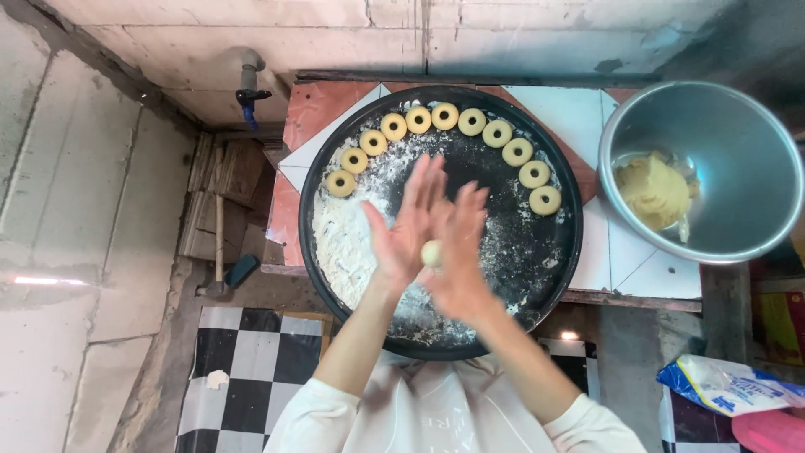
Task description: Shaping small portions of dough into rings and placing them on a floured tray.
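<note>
Tiled surface (587,117) carries one round black tray (563,252), its near half bare and floured, nine dough rings (445,116) along its far rim. One steel bowl (738,143) sits right. Left hand (408,226) and right hand (459,252) press one dough ball (431,252) between flat palms.
</note>
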